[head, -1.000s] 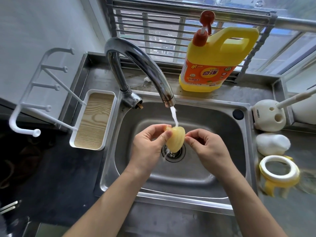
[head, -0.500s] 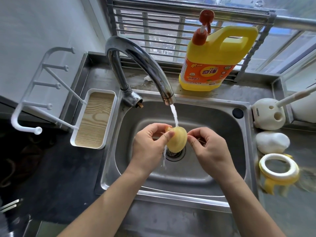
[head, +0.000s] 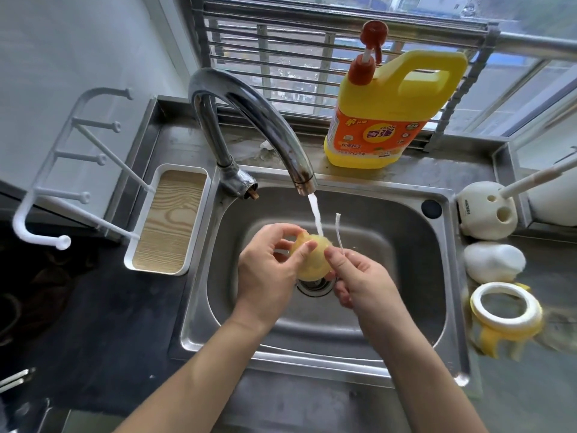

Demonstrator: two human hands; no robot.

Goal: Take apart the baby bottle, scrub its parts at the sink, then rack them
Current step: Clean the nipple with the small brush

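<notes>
Over the drain of the steel sink [head: 415, 276], my left hand [head: 268, 273] grips a small yellowish bottle part [head: 315, 260] under the stream running from the tap [head: 281, 139]. My right hand [head: 362, 282] pinches a thin white straw brush [head: 338, 232] that sticks up just right of the part. On the counter to the right lie a white and yellow bottle collar ring [head: 505, 310] and a white rounded cap [head: 493, 260]. The white drying rack [head: 78, 170] with pegs and a wood-look tray stands left of the sink.
A yellow dish soap jug [head: 387, 120] with a red pump stands behind the sink by the window grille. A white round brush holder [head: 484, 214] with a long white handle sits at the right. Dark countertop spreads to the left.
My right hand has pulled back from the yellowish part, and the thin white brush now stands clear beside it. The left hand keeps the part under the water.
</notes>
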